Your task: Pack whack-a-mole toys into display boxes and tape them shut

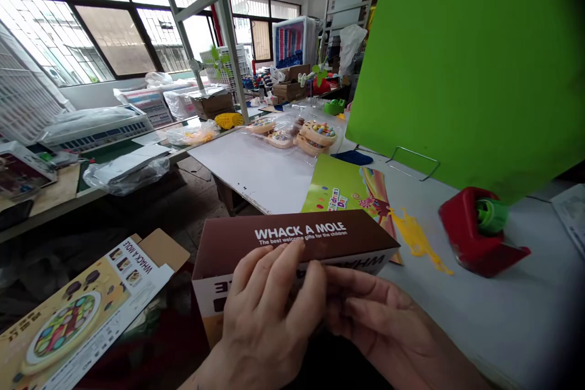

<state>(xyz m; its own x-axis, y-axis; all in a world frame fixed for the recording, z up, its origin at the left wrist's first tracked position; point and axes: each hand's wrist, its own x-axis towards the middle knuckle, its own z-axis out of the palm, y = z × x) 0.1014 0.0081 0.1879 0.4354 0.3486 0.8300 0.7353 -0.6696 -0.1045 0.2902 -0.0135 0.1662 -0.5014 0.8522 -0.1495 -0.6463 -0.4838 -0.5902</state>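
A brown cardboard box (pixel 299 237) printed "WHACK A MOLE" stands at the near edge of the white table (pixel 457 298). My left hand (pixel 269 311) lies over its near flap, fingers bent and pressed against the box. Beside it, my right hand (pixel 379 323) reaches in from the right, fingers closed on the same flap under the left fingers. The flap itself is mostly hidden by my fingers.
A flat unfolded box sheet (pixel 77 311) lies at lower left. A red tape dispenser (pixel 478 231) with a green roll sits right. A green board (pixel 466 61) leans behind. Bagged wooden toys (pixel 301 134) and a printed card (pixel 351 192) lie farther back.
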